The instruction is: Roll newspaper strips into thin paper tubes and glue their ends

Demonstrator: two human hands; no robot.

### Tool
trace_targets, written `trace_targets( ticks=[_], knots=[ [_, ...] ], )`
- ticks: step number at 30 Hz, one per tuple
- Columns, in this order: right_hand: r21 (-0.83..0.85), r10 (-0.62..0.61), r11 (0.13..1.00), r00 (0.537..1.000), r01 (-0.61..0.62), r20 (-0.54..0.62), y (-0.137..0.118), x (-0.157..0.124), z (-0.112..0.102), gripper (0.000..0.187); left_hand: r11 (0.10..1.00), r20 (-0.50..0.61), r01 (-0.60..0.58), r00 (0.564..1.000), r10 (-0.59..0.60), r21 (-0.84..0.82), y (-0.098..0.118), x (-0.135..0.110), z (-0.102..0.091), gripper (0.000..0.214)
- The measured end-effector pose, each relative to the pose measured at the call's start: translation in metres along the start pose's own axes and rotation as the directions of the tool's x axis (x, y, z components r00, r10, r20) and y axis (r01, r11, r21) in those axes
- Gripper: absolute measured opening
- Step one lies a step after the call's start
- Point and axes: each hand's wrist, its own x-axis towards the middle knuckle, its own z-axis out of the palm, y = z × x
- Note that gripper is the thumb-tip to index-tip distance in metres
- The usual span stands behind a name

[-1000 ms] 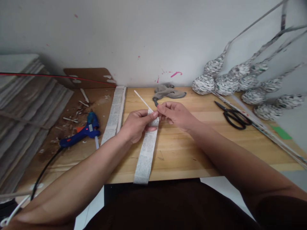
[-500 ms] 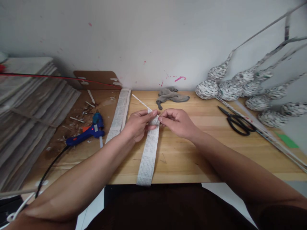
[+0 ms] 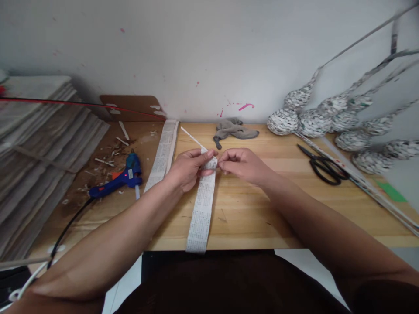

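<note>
A long printed newspaper strip [image 3: 200,213] hangs from my hands down across the table to its front edge. Its upper end is rolled into a thin white paper tube [image 3: 192,136] that slants up to the left. My left hand [image 3: 190,168] pinches the strip at this rolled end, thumb on top and fingers beneath. Close on the right, my right hand [image 3: 240,165] has thumb and forefinger pinched at the strip's right edge. The exact bit between those fingertips is partly hidden.
Newspaper strips [image 3: 161,157] lie stacked left of my hands, beside a blue glue gun [image 3: 116,181] on cardboard. Bundled newspapers [image 3: 49,165] stand far left. A grey cloth [image 3: 234,130], black scissors [image 3: 324,165] and woven paper gourds [image 3: 314,122] lie behind and right.
My right fingertips have shifted slightly at the strip's edge. The left hand's pinch and the hanging strip look nearly the same.
</note>
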Motion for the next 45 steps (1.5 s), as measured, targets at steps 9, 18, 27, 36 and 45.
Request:
trace_targets(
  ticks=[9, 18, 27, 36, 45],
  knots=[
    [-0.086, -0.079, 0.993, 0.997, 0.080, 0.009, 0.010, 0.002, 0.003, 0.029, 1.000, 0.061, 0.013, 0.998, -0.014, 0.007, 0.000, 0.000, -0.002, 0.023],
    [-0.025, 0.059, 0.998, 0.990, -0.056, 0.128, 0.004, 0.001, -0.003, 0.015, 1.000, 0.022, 0.004, 1.000, -0.003, -0.027, 0.002, 0.001, -0.001, 0.015],
    [-0.079, -0.023, 0.996, 0.997, 0.029, 0.072, -0.008, 0.003, -0.026, 0.028, 0.995, 0.133, 0.026, 0.990, -0.038, 0.091, -0.003, -0.004, 0.000, 0.023],
    [0.255, -0.036, 0.967, 0.975, -0.021, 0.219, -0.001, 0.005, -0.012, 0.025, 0.969, 0.290, 0.055, 0.948, -0.127, 0.242, -0.013, -0.017, 0.011, 0.027],
    [0.309, 0.052, 0.944, 0.976, -0.117, 0.210, -0.006, 0.003, -0.006, 0.029, 0.976, 0.350, 0.061, 0.927, -0.133, 0.209, -0.019, -0.018, 0.012, 0.021]
  ],
)
